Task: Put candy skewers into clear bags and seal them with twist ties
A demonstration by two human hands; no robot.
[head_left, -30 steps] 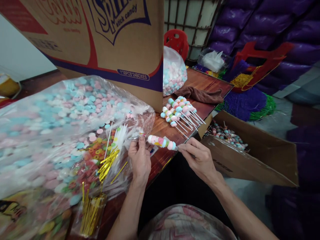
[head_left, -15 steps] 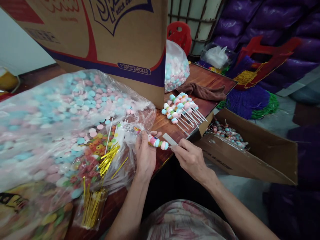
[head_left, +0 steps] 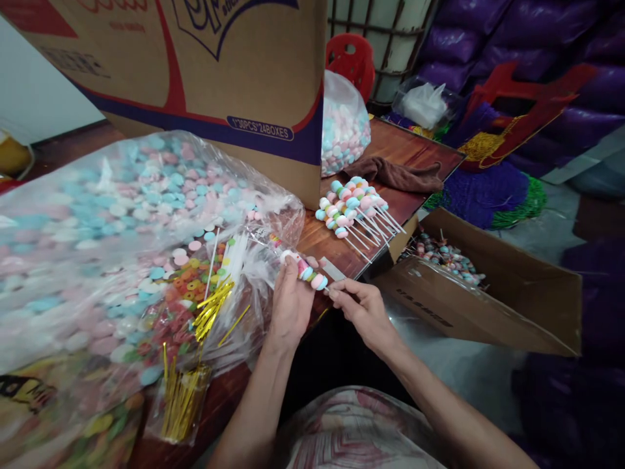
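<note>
A marshmallow candy stick (head_left: 318, 282) with pink, blue and green pieces sits partly inside a clear printed wrapper (head_left: 276, 241). My left hand (head_left: 291, 303) is closed around the wrapped upper part, thumb on top. At the lower end, my right hand (head_left: 360, 305) pinches the stick just below the last marshmallow. A pale translucent strip (head_left: 332, 268) shows just beyond the right fingers; whether it belongs to the wrapper I cannot tell. Beyond the hands, a pile of finished-looking marshmallow sticks (head_left: 354, 205) lies on the table, their white stick ends towards the right.
Left of my hands spreads a big clear bag of marshmallows (head_left: 161, 176), with ring gummies (head_left: 190, 280), gold twist ties (head_left: 215, 306) and white sticks (head_left: 235, 260). A large carton (head_left: 205, 85) stands behind. An open cardboard box (head_left: 527, 306) with wrapped sticks sits right, below the table edge.
Both hands have drawn slightly closer together. The left hand and candy stick have shifted right; the right hand has moved a little left, its fingers now at the stick.
</note>
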